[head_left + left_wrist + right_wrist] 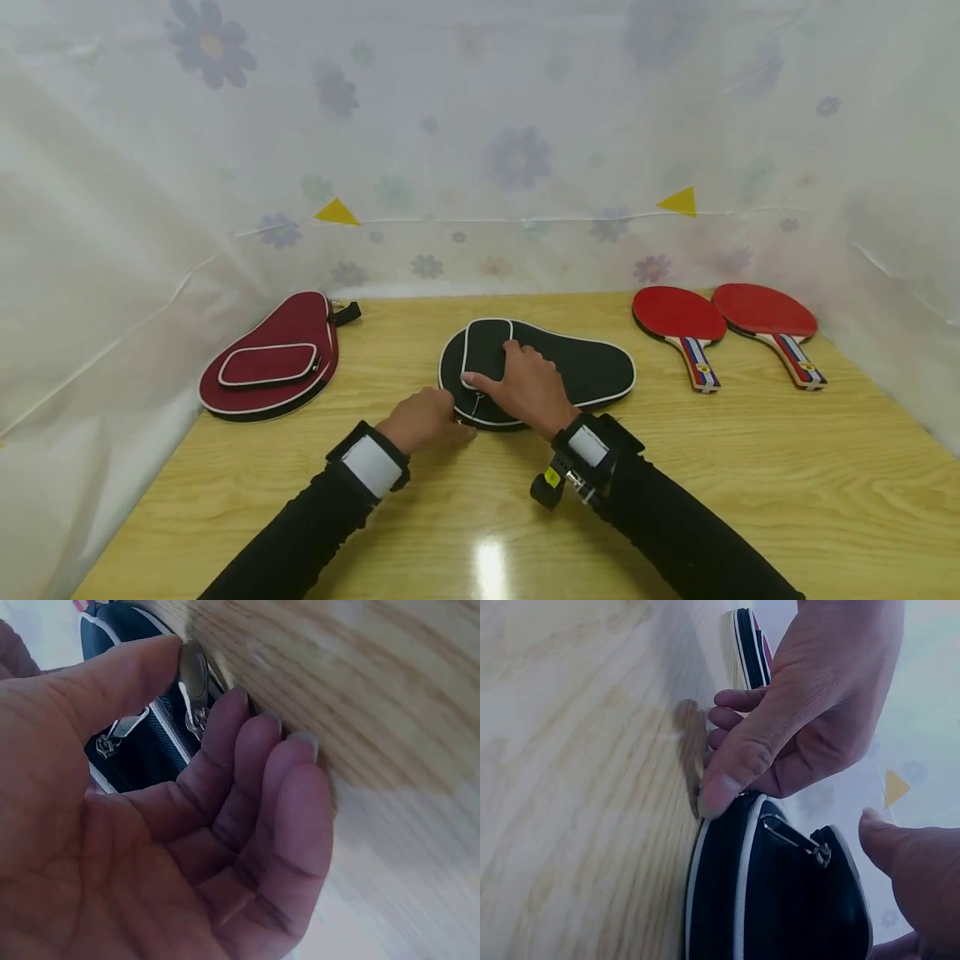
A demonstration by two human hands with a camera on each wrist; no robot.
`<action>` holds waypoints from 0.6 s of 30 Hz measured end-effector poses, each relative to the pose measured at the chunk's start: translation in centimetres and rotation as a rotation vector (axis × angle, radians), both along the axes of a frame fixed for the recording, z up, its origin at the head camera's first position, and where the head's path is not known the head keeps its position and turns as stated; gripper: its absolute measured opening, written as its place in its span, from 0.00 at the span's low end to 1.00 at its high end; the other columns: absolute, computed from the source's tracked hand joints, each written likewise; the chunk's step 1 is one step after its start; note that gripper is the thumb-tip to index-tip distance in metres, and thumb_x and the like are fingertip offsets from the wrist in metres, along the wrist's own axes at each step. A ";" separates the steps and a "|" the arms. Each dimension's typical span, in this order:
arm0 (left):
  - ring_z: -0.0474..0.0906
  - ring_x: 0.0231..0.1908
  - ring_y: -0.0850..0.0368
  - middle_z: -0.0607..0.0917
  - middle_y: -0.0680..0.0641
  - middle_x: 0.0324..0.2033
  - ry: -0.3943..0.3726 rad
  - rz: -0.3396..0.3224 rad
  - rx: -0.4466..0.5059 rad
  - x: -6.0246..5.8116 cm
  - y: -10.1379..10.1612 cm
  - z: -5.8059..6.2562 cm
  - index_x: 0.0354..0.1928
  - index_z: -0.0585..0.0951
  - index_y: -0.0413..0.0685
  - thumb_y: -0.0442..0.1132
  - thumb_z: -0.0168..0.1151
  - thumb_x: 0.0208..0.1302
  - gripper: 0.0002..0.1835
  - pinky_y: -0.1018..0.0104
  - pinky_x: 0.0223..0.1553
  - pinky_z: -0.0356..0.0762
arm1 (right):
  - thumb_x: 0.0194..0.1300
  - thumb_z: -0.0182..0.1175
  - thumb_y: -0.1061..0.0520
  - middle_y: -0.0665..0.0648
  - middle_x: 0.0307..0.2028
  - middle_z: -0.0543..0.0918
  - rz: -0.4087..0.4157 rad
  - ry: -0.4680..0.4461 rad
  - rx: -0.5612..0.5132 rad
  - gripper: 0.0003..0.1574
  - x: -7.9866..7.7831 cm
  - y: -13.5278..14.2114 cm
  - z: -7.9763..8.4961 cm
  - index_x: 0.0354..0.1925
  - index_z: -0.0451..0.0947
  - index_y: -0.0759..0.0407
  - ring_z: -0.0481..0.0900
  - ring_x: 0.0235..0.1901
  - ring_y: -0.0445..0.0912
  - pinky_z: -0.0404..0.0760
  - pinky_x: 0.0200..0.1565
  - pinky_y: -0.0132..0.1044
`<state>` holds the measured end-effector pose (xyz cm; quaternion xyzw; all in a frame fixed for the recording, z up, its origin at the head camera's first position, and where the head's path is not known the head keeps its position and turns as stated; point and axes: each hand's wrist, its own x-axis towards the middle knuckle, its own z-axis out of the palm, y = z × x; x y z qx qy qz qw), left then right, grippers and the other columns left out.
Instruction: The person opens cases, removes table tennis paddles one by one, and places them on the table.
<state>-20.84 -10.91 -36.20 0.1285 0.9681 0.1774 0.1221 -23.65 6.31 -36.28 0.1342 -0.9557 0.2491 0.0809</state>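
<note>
A black paddle case with white piping lies on the table, its narrow end to the right. My left hand is at the case's near left edge. Between thumb and fingertips it pinches a metal zipper pull on the case's side. On top of the case rests my right hand, with thumb and fingers spread over the small front pocket. A second zipper pull, belonging to the pocket, hangs loose beside the hands. The right hand's fingertips are partly out of the right wrist view.
A dark red paddle case lies at the left. Two red table tennis paddles, a left one and a right one, lie at the back right. A flowered white sheet hangs behind the wooden table.
</note>
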 end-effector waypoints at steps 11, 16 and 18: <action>0.71 0.23 0.55 0.78 0.48 0.23 0.030 0.012 -0.044 0.2 0.0 0.1 0.31 0.82 0.38 0.32 0.67 0.61 0.04 0.62 0.26 0.68 | 0.60 0.62 0.25 0.74 0.38 0.80 -0.018 0.060 0.146 0.57 0.2 -1.8 0.5 0.57 0.75 0.77 0.82 0.32 0.64 0.83 0.34 0.55; 0.71 0.23 0.56 0.78 0.49 0.23 0.028 -0.012 -0.037 0.0 0.0 0.0 0.34 0.83 0.37 0.32 0.67 0.62 0.04 0.63 0.26 0.68 | 0.59 0.64 0.26 0.72 0.30 0.80 -0.021 0.187 0.203 0.53 0.1 -2.1 0.1 0.48 0.79 0.78 0.81 0.25 0.61 0.83 0.27 0.52; 0.69 0.22 0.57 0.76 0.50 0.20 0.034 -0.024 -0.028 -0.1 -0.1 0.0 0.30 0.83 0.38 0.32 0.68 0.62 0.05 0.64 0.24 0.66 | 0.59 0.65 0.26 0.72 0.29 0.80 -0.031 0.217 0.228 0.52 0.0 -2.2 -0.1 0.46 0.79 0.78 0.81 0.24 0.60 0.83 0.27 0.51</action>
